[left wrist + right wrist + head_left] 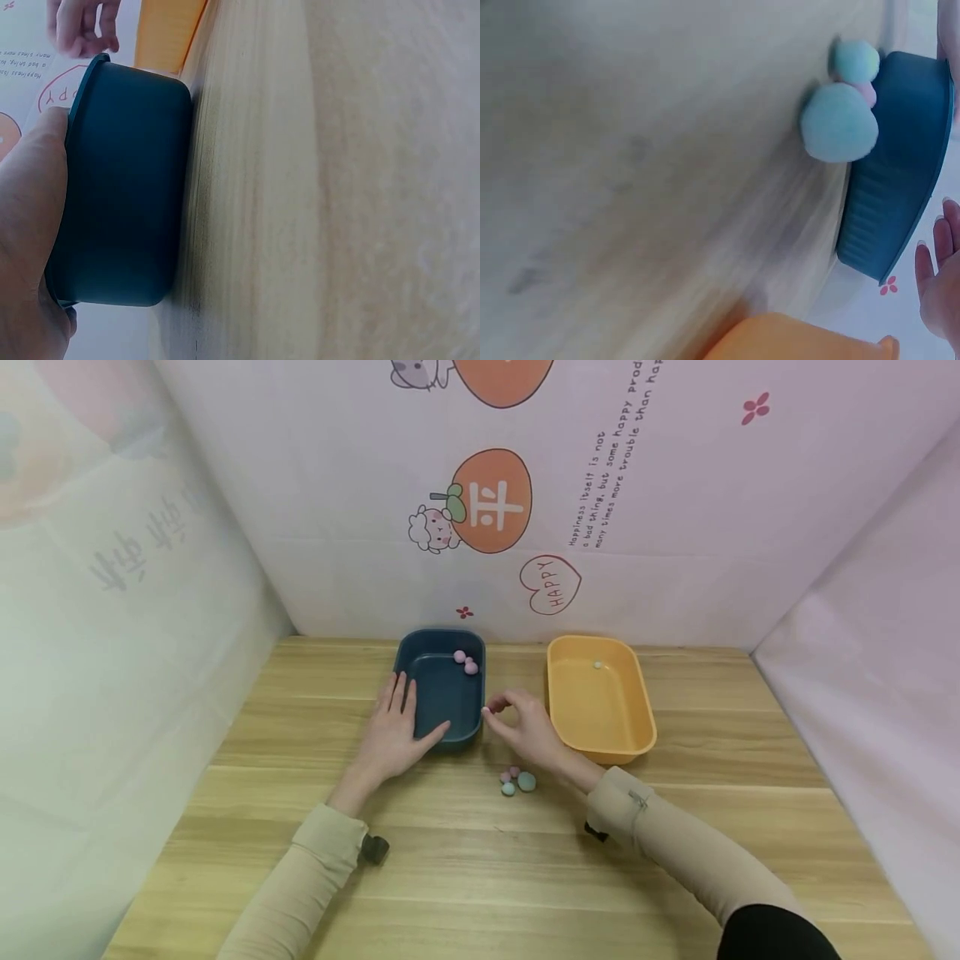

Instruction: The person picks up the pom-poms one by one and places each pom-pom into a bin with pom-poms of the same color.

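My left hand (392,735) lies spread over the left and front rim of a dark blue plastic bin (438,697); its thumb runs along the rim in the left wrist view. At the bin's right rim, my right hand (528,727) pinches a small pink pom-pom (486,710) between thumb and forefinger. Inside the bin, toward the back right, sit pink pom-poms (470,667). On the table in front lies a cluster with a larger pale blue pom-pom (527,782), a smaller pale blue pom-pom (507,789) and pink pom-poms (506,777).
A yellow bin (600,710) stands right of the blue one, with a small pale pom-pom (597,665) in it. The wooden table (465,877) meets a printed white cloth (360,527) behind the bins. Cloth also hangs at both sides.
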`<state>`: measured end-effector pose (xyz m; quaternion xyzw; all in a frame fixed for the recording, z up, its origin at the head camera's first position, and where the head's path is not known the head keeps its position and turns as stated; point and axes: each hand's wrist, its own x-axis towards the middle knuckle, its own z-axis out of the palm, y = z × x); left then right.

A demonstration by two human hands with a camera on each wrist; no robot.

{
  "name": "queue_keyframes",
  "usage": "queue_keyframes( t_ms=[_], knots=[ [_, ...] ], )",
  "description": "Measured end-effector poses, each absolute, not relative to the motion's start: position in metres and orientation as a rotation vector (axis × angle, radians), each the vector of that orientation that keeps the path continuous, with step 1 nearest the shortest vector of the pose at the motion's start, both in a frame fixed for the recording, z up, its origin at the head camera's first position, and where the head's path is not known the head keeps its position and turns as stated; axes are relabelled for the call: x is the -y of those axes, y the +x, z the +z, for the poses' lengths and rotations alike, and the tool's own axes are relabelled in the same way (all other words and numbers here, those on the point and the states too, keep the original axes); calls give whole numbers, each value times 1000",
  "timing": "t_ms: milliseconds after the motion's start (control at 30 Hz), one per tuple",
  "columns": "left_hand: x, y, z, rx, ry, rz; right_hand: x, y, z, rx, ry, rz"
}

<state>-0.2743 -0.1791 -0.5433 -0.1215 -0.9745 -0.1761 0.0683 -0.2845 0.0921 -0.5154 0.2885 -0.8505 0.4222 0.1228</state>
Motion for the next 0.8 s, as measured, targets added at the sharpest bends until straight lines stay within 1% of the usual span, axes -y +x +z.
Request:
queue_keyframes(
  t_ms=[267, 567, 800],
  knots=[
    [177, -271, -539, 2965, -342, -481, -79, -301, -510, 2497, 809, 1207],
    [177, -270, -539, 2963, -352, -492, -66, -325, -510, 2506, 760, 1282],
    [177, -271, -538, 2951, -354, -491, -53, -344, -506, 2511, 628, 1421]
  ],
)
